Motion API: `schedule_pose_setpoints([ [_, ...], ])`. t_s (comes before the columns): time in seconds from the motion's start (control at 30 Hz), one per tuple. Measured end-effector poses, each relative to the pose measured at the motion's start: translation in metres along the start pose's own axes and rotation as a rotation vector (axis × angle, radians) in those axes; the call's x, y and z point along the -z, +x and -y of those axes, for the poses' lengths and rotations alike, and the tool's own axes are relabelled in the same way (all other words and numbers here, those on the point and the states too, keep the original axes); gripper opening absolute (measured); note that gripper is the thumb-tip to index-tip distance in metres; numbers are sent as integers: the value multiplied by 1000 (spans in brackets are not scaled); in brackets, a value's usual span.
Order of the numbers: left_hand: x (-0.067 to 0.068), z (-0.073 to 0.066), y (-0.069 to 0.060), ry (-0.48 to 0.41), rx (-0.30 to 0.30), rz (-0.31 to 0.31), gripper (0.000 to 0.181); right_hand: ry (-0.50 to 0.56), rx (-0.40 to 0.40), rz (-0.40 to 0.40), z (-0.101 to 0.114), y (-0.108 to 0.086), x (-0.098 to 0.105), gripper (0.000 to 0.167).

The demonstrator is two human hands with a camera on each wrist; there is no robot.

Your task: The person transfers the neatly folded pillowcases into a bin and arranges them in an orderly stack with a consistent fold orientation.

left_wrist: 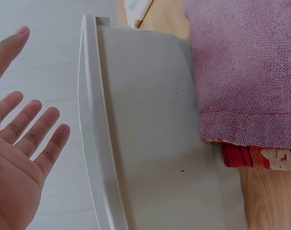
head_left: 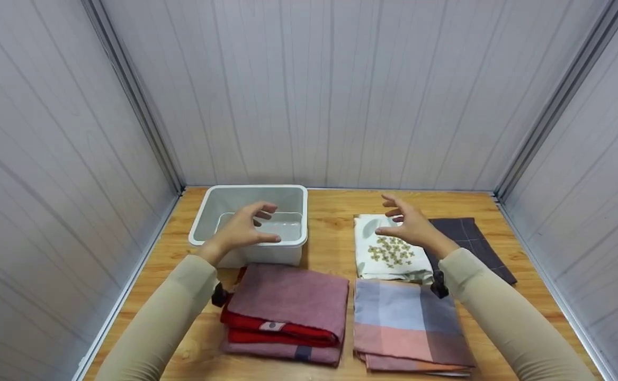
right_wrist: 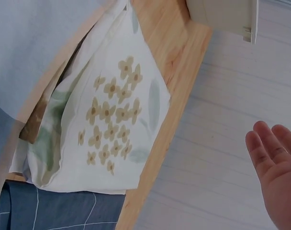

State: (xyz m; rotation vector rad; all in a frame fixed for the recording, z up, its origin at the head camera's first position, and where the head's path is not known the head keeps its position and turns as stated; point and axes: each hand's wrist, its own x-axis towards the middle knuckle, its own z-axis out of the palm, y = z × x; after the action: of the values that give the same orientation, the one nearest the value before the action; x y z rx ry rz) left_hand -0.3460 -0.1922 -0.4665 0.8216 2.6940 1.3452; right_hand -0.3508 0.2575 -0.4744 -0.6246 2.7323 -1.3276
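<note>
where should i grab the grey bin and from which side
By the rim of the grey bin, at its left and right edges, coming in from those sides, I'd say: the rim juts out past the wall, giving a lip to hook under. Bare tabletop shows on both sides, while the folded mauve and red cloth crowds the front.

3 pale walls, thinly streaked with grey, enclose a wood-grain worktop. 2 grey strips rise where the walls meet, and whitish trim edges the worktop's left and right sides.
</note>
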Motion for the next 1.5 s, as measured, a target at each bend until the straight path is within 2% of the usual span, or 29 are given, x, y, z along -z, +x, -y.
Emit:
schedule_pose_setpoints([
  [0.37,1,-4,-7,-40,-7,40,71,8,10,30,4,-1,-8,92],
  [0.6,0,-6,-15,-20,-28,48,68,13,31,54,5,-1,-16,87],
  [1.0,-5,-7,-28,6,17,135,60,36,56,91,5,-3,-35,84],
  [1.3,-13,-7,-33,-30,-10,213,58,37,77,138,3,-5,-49,84],
  [1.5,-17,-10,-35,-8,-18,263,58,43,81,154,4,-7,-59,86],
])
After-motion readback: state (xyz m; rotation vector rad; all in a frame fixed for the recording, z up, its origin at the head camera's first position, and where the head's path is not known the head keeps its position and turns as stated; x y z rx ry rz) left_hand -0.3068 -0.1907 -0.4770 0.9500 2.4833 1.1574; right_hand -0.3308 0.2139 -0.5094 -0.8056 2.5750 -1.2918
